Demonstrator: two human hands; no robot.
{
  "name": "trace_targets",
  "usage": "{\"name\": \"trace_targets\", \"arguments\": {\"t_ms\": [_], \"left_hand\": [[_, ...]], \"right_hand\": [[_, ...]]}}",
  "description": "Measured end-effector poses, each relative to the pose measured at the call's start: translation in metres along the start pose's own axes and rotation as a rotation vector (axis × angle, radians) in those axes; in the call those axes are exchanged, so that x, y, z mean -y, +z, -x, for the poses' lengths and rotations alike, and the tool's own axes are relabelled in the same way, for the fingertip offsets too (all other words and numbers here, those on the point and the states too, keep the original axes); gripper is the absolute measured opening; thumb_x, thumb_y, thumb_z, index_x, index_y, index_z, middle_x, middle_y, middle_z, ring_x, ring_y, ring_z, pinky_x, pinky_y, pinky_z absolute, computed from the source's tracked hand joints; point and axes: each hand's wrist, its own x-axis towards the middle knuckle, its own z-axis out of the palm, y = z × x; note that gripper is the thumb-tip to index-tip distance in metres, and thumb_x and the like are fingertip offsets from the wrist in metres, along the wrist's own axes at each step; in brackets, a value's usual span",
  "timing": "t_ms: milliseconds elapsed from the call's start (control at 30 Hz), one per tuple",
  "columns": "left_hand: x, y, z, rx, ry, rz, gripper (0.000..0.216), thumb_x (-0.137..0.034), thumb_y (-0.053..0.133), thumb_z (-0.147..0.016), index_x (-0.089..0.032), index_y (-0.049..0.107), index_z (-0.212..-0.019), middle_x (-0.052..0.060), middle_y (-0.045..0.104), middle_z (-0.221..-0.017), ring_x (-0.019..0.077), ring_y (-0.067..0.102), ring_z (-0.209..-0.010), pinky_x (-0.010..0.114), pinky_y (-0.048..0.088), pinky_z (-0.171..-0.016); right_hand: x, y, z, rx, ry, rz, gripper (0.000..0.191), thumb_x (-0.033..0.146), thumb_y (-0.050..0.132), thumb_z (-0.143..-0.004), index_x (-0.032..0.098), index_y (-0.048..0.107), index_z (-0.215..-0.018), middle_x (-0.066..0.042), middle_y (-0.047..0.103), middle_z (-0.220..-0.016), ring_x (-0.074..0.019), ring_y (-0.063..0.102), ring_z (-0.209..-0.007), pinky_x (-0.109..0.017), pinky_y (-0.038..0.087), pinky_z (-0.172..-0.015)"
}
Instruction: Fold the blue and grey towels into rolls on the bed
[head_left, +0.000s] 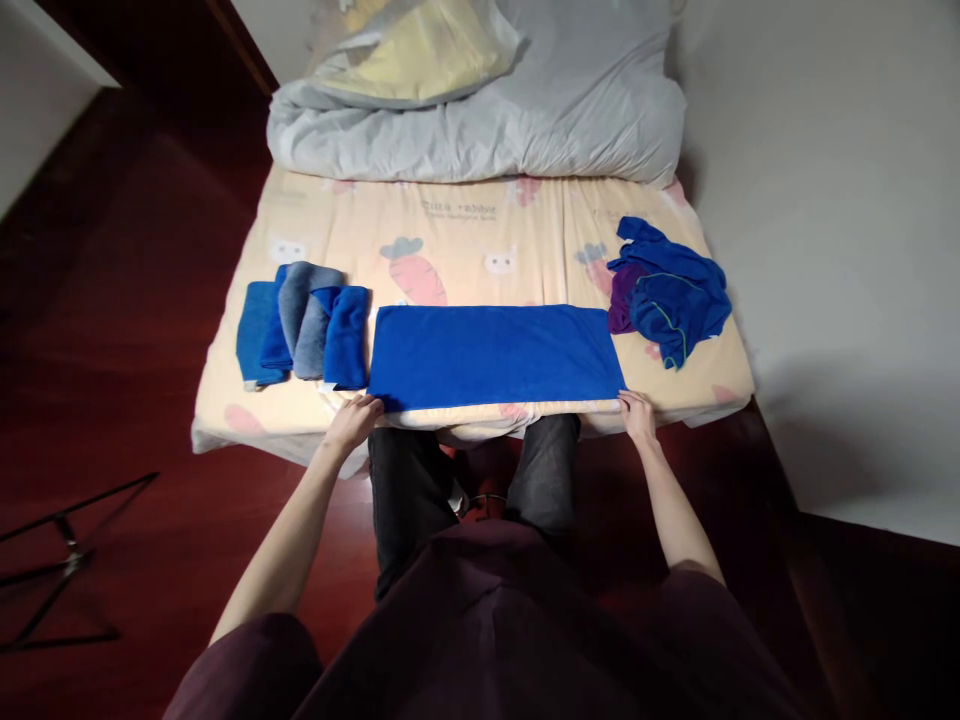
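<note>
Blue towel (495,355) lay flat on the bed (337,215), a long strip running L to R along the near edge, right in front of the person. L hand (352,420) was at its near L corner, fingers bent and close tog., pinching the cloth w/ the tips. R hand (638,416) was at the near R corner, thumb & fingers pinching the edge there; exact grip of each finger too small to tell. Both arms reached fwd, well apart. Just L of the towel: folded towels (304,325) in a row, approx. upright strips, blue & grey-blue, some overlapping. Near its R end: loose heap (679,290) of crumpled blue cloth, w/ a purple cloth (622,303) on its L side. Quilt (480,140) was bunched across the far end, w/ a yellow bundle (427,60) on top. Black metal stand (73,560) on the floor, far L.
</note>
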Motion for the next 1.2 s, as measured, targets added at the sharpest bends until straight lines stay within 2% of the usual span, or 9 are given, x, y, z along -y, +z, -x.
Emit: {"name": "trace_targets", "arguments": {"t_ms": [100, 233, 400, 567, 667, 833, 967, 1100, 1200], "left_hand": [[-0.005, -0.011, -0.017, -0.096, -0.028, 0.03, 0.035, -0.032, 0.043, -0.101, -0.018, 0.074, -0.109, 0.02, 0.071, -0.121, 0.0376, 0.061, -0.119, 0.053, 0.048, -0.103], [-0.001, -0.013, -0.045, -0.259, -0.115, 0.131, 0.052, -0.028, 0.045, -0.097, -0.015, 0.062, -0.144, 0.021, 0.051, -0.16, 0.0384, 0.037, -0.155, 0.061, 0.03, -0.123], [0.034, 0.003, -0.046, -0.309, -0.164, 0.195, 0.064, -0.02, 0.048, -0.09, -0.011, 0.056, -0.153, 0.024, 0.044, -0.165, 0.04, 0.029, -0.16, 0.068, 0.017, -0.129], [0.052, 0.01, -0.032, -0.383, -0.105, 0.181, 0.064, -0.023, 0.047, -0.093, -0.011, 0.052, -0.156, 0.023, 0.043, -0.166, 0.0422, 0.03, -0.16, 0.072, 0.015, -0.128], [0.021, 0.008, -0.039, -0.447, -0.153, 0.211, 0.059, -0.027, 0.042, -0.099, -0.013, 0.053, -0.155, 0.02, 0.04, -0.169, 0.0404, 0.024, -0.162, 0.07, 0.014, -0.13], [-0.074, 0.015, -0.083, -0.389, -0.123, 0.343, 0.057, -0.03, 0.046, -0.1, -0.014, 0.053, -0.155, 0.021, 0.033, -0.172, 0.0374, 0.02, -0.164, 0.069, 0.017, -0.13], [-0.119, 0.036, -0.115, -0.373, -0.144, 0.389, 0.057, -0.029, 0.043, -0.101, -0.016, 0.051, -0.156, 0.02, 0.035, -0.171, 0.0355, 0.023, -0.164, 0.067, 0.019, -0.13], [-0.122, 0.05, -0.119, -0.427, -0.157, 0.372, 0.061, -0.026, 0.045, -0.099, -0.02, 0.048, -0.16, 0.016, 0.036, -0.172, 0.0332, 0.025, -0.163, 0.065, 0.018, -0.131], [-0.118, 0.052, -0.117, -0.427, -0.156, 0.362, 0.062, -0.025, 0.046, -0.099, -0.022, 0.047, -0.161, 0.014, 0.035, -0.172, 0.0329, 0.026, -0.163, 0.063, 0.018, -0.132]], "right_hand": [[0.016, 0.0, 0.003, -0.014, 0.004, 0.14, 0.043, 0.008, 0.046, -0.089, 0.013, 0.082, -0.112, -0.016, 0.075, -0.131, -0.0346, 0.057, -0.139, -0.052, 0.049, -0.117], [0.053, 0.003, 0.001, -0.048, -0.015, 0.197, 0.048, 0.015, 0.045, -0.095, 0.012, 0.073, -0.134, -0.016, 0.062, -0.153, -0.0367, 0.045, -0.149, -0.061, 0.042, -0.12], [0.083, 0.016, -0.001, 0.071, -0.125, 0.132, 0.053, 0.025, 0.043, -0.102, 0.016, 0.058, -0.153, -0.013, 0.044, -0.169, -0.0308, 0.036, -0.159, -0.057, 0.031, -0.13], [0.098, 0.029, -0.001, 0.128, -0.074, 0.045, 0.056, 0.029, 0.044, -0.104, 0.017, 0.053, -0.158, -0.014, 0.038, -0.171, -0.0327, 0.029, -0.162, -0.062, 0.025, -0.132], [0.121, 0.036, -0.011, 0.138, -0.141, -0.01, 0.055, 0.032, 0.041, -0.107, 0.02, 0.05, -0.16, -0.011, 0.035, -0.173, -0.0295, 0.027, -0.163, -0.059, 0.024, -0.133], [0.148, 0.039, -0.064, 0.083, -0.167, -0.053, 0.055, 0.033, 0.037, -0.109, 0.022, 0.049, -0.161, -0.008, 0.035, -0.174, -0.0262, 0.028, -0.163, -0.054, 0.024, -0.134], [0.116, 0.028, -0.122, 0.101, -0.077, 0.032, 0.055, 0.032, 0.037, -0.109, 0.018, 0.049, -0.161, -0.009, 0.027, -0.177, -0.0304, 0.021, -0.165, -0.055, 0.023, -0.134], [0.045, 0.013, -0.173, 0.214, -0.03, 0.153, 0.055, 0.028, 0.043, -0.106, 0.019, 0.051, -0.16, -0.01, 0.029, -0.176, -0.0322, 0.021, -0.165, -0.061, 0.017, -0.134], [0.0, 0.008, -0.209, 0.233, 0.039, 0.198, 0.059, 0.021, 0.04, -0.105, 0.017, 0.044, -0.163, -0.013, 0.036, -0.173, -0.0298, 0.029, -0.162, -0.06, 0.024, -0.132]]}}
